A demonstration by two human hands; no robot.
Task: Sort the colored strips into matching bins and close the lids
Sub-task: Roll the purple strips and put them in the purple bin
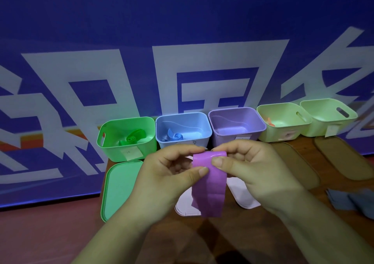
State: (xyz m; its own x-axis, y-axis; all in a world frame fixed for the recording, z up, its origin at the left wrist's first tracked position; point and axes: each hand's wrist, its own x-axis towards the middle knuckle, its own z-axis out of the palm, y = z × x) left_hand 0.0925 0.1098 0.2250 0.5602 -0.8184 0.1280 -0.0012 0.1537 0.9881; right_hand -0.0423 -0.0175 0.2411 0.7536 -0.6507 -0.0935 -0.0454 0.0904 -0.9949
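Two hands pinching one purple strip [209, 182] above the table, left hand [168, 174] on its left edge, right hand [249, 166] on its top, purple bin [236, 126] open just behind, green lid [119, 186] lying flat

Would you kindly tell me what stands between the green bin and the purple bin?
The open blue bin, with a curled blue strip inside, stands between them in the head view.

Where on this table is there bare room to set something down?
Bare table shows at the near edge, between the forearms, below the white lids. A narrow gap of wood runs between the two brown lids. Elsewhere crowded: bins along the back, green lid left, blue strips right.
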